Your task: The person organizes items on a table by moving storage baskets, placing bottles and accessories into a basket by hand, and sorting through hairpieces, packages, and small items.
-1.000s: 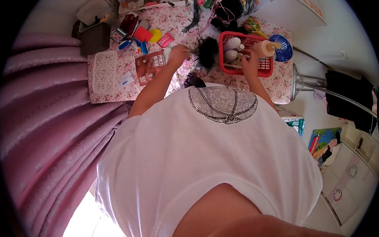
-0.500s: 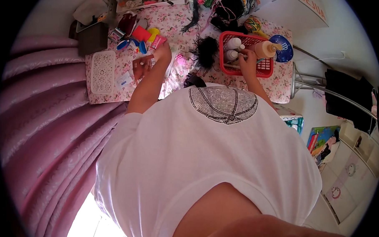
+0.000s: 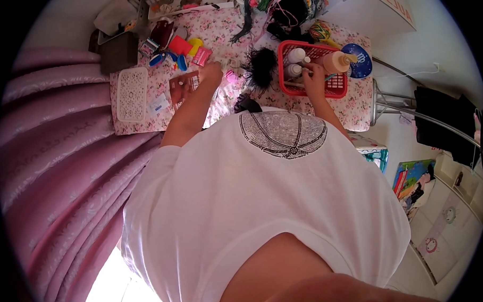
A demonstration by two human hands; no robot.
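Standing inside the red basket (image 3: 339, 88) are white bottles (image 3: 297, 55) and a pump bottle (image 3: 334, 62), while a pink packet (image 3: 201, 56), brown packet (image 3: 183, 88) and black fluffy item (image 3: 261, 68) lie outside it on the bench (image 3: 226, 29); handling looks unfinished, though how far along is unclear. The right hand (image 3: 314, 80) is in the basket, fingers narrowed just beside the white bottles, any grip unclear. The left hand (image 3: 211, 72) is just beside the pink packet, its grasp hidden.

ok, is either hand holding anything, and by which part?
Can't tell: left hand is beside the pink packet, right hand at the red basket; neither grip is clear.
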